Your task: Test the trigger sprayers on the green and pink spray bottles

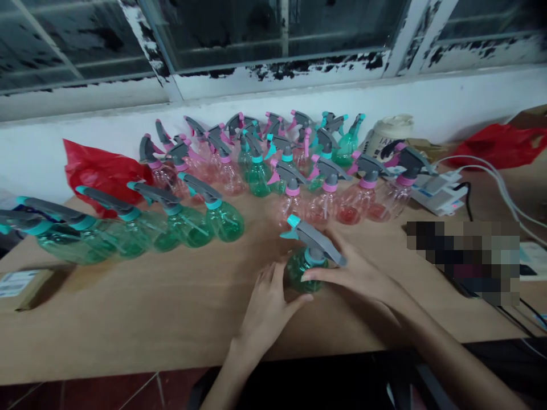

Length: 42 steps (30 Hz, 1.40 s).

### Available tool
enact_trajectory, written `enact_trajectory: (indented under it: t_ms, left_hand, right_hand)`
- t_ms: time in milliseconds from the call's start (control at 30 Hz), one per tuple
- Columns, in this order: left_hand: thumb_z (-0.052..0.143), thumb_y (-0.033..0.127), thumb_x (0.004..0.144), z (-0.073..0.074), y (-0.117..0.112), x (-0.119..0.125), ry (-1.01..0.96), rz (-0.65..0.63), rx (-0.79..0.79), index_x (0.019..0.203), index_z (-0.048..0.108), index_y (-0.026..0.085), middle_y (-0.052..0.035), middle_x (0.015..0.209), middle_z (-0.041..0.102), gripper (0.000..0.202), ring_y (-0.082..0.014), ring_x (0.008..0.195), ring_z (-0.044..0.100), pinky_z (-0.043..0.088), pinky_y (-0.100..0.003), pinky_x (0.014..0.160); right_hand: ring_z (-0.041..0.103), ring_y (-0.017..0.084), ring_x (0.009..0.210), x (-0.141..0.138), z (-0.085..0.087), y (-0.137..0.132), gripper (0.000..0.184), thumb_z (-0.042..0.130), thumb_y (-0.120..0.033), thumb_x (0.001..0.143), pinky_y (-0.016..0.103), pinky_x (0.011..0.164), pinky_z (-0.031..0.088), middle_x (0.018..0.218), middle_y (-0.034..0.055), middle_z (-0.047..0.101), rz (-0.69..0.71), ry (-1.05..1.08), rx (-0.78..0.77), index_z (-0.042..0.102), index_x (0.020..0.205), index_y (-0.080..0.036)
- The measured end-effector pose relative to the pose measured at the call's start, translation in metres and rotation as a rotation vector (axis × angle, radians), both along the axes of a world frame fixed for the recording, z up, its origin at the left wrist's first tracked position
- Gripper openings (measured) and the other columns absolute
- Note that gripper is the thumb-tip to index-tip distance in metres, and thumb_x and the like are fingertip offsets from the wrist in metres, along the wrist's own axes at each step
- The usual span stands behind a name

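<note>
A green spray bottle [301, 272] with a grey and teal trigger head stands on the wooden table [128, 307] in front of me. My left hand [267, 307] cups the bottle's left side with its fingers curved round it. My right hand [356, 273] wraps the bottle's neck and right side just under the trigger head. Both hands grip this one bottle.
Several green bottles [188, 219] stand in a row at the left, and several pink and green ones [294, 165] crowd the back under the window. Red plastic bags [98, 168] lie at both ends. A white power strip [440, 193] with cables sits right. A small box [21, 287] lies far left.
</note>
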State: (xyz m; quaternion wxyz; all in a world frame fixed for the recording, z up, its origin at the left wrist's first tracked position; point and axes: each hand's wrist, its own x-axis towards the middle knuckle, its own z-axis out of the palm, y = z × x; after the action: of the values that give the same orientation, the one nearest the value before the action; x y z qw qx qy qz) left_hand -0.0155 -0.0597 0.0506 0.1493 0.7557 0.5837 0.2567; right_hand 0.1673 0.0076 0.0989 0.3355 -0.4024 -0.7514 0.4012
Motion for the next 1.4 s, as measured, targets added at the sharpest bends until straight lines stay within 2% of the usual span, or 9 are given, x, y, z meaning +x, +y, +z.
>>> enact_trajectory:
  t_ms: [133, 300, 433, 533, 800, 1000, 1233, 1300, 1400]
  left_hand:
    - [0.062, 0.049, 0.085, -0.002, 0.007, 0.012, 0.065, -0.114, 0.043, 0.136, 0.032, 0.019, -0.0138, 0.122, 0.059, 0.066, -0.0325, 0.111, 0.059, 0.05, -0.048, 0.087]
    - [0.06, 0.053, 0.085, -0.005, 0.027, 0.007, 0.135, -0.234, 0.067, 0.139, 0.029, 0.019, -0.015, 0.128, 0.057, 0.071, -0.0318, 0.118, 0.055, 0.044, -0.048, 0.095]
    - [0.065, 0.06, 0.077, -0.013, 0.049, -0.006, 0.261, -0.368, 0.073, 0.143, 0.024, 0.016, -0.0174, 0.143, 0.043, 0.09, -0.0297, 0.133, 0.039, 0.027, -0.049, 0.11]
    - [0.067, 0.065, 0.072, -0.019, 0.062, -0.012, 0.323, -0.398, 0.05, 0.144, 0.024, 0.012, -0.0185, 0.145, 0.039, 0.099, -0.0285, 0.137, 0.03, 0.017, -0.049, 0.114]
    - [0.059, 0.068, 0.076, -0.022, 0.071, -0.019, 0.32, -0.376, 0.031, 0.142, 0.032, 0.015, -0.0153, 0.145, 0.04, 0.088, -0.0256, 0.137, 0.031, 0.017, -0.046, 0.114]
    - [0.062, 0.066, 0.075, -0.025, 0.071, -0.02, 0.319, -0.375, 0.038, 0.138, 0.037, 0.013, -0.0148, 0.143, 0.044, 0.086, -0.0253, 0.135, 0.035, 0.015, -0.046, 0.115]
    - [0.063, 0.064, 0.076, -0.023, 0.071, -0.02, 0.31, -0.389, 0.042, 0.137, 0.039, 0.013, -0.0139, 0.142, 0.045, 0.083, -0.0259, 0.136, 0.035, 0.016, -0.046, 0.114]
    - [0.062, 0.064, 0.077, -0.024, 0.072, -0.02, 0.31, -0.392, 0.045, 0.137, 0.039, 0.013, -0.014, 0.142, 0.045, 0.082, -0.0263, 0.135, 0.035, 0.016, -0.047, 0.114]
    - [0.061, 0.064, 0.078, -0.024, 0.072, -0.02, 0.313, -0.396, 0.048, 0.137, 0.04, 0.013, -0.0142, 0.142, 0.045, 0.081, -0.0266, 0.135, 0.035, 0.016, -0.047, 0.114]
  right_hand:
    - [0.062, 0.022, 0.096, -0.006, 0.0, 0.006, 0.048, 0.073, -0.038, 0.071, 0.036, 0.08, 0.051, 0.107, 0.004, 0.062, 0.002, 0.21, 0.092, 0.053, 0.113, -0.025]
    - [0.057, 0.015, 0.066, -0.005, -0.007, 0.013, 0.016, 0.062, -0.032, 0.08, 0.03, 0.062, 0.048, 0.078, -0.0023, 0.057, -0.119, 0.207, 0.174, 0.054, 0.091, -0.024]
    - [0.06, 0.017, 0.069, 0.001, -0.018, 0.02, 0.017, 0.058, -0.029, 0.08, 0.033, 0.067, 0.051, 0.08, -0.0011, 0.062, -0.163, 0.206, 0.174, 0.054, 0.097, -0.026]
    - [0.063, 0.019, 0.074, 0.003, -0.022, 0.022, 0.019, 0.056, -0.028, 0.08, 0.035, 0.071, 0.052, 0.085, 0.0011, 0.066, -0.185, 0.207, 0.186, 0.058, 0.098, -0.025]
    - [0.061, 0.019, 0.063, 0.0, -0.011, 0.019, 0.016, 0.056, -0.024, 0.077, 0.033, 0.062, 0.051, 0.071, -0.0015, 0.065, -0.207, 0.15, 0.179, 0.064, 0.09, -0.026]
    - [0.066, 0.02, 0.083, 0.0, -0.009, 0.017, 0.017, 0.06, -0.036, 0.082, 0.033, 0.071, 0.051, 0.087, 0.0024, 0.069, -0.159, 0.234, 0.125, 0.064, 0.093, -0.023]
    - [0.061, 0.016, 0.064, 0.0, -0.006, 0.016, 0.014, 0.062, -0.037, 0.082, 0.029, 0.059, 0.047, 0.07, -0.0015, 0.063, -0.173, 0.228, 0.085, 0.062, 0.082, -0.022]
    - [0.062, 0.017, 0.067, -0.001, -0.005, 0.016, 0.014, 0.062, -0.037, 0.082, 0.03, 0.061, 0.049, 0.072, -0.0007, 0.065, -0.173, 0.228, 0.081, 0.062, 0.082, -0.022]
    - [0.066, 0.021, 0.086, -0.001, -0.006, 0.015, 0.014, 0.062, -0.035, 0.083, 0.034, 0.075, 0.051, 0.088, 0.0019, 0.07, -0.157, 0.238, 0.091, 0.065, 0.091, -0.024]
